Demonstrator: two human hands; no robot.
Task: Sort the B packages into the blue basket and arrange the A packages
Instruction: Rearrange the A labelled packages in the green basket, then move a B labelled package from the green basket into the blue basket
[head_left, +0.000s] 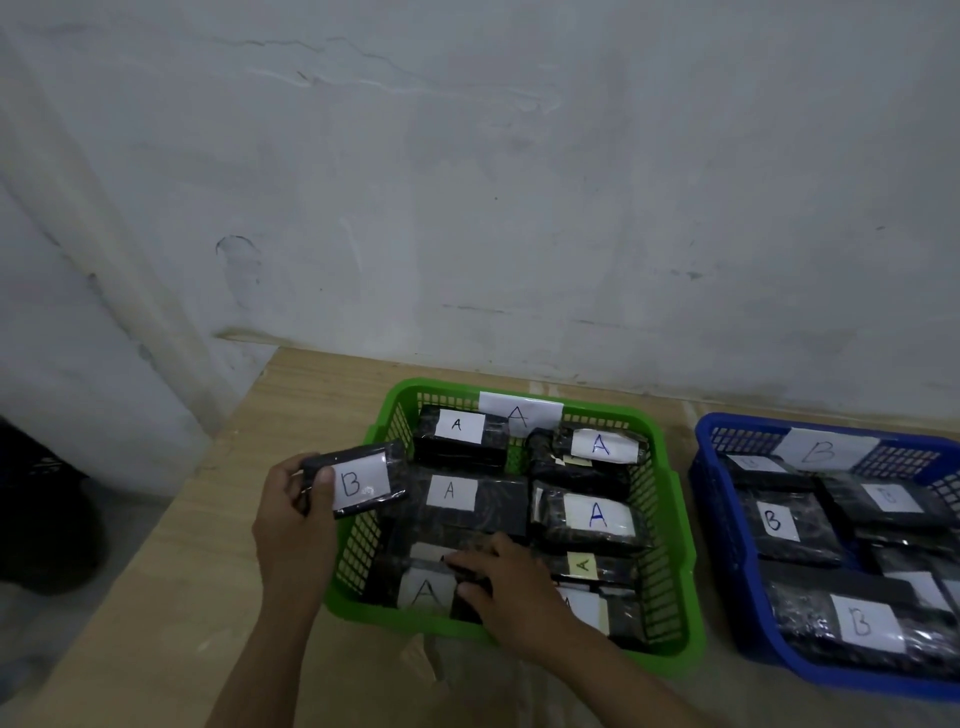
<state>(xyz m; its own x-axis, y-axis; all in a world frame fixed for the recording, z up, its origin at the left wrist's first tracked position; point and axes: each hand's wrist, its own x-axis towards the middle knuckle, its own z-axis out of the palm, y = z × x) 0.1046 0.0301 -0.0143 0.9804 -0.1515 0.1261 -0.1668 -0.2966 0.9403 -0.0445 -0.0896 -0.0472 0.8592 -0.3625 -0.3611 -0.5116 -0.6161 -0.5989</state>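
Note:
My left hand (296, 514) grips a black wrapped B package (358, 480) and holds it up over the left rim of the green basket (675, 561). That basket carries an A tag (519, 413) and holds several black A packages (592, 512). My right hand (511, 587) lies inside its near part, fingers curled on a dark package (470, 584) beside an A package (423, 590); its label is hidden. The blue basket (719, 512) at the right has a B tag (823, 451) and holds several B packages (779, 522).
Both baskets stand on a light wooden table (218, 623) pushed against a scuffed white wall (467, 208). The table's left edge runs diagonally, with a dark object (41, 499) on the floor beyond it. Crumpled paper (423, 657) lies in front of the green basket.

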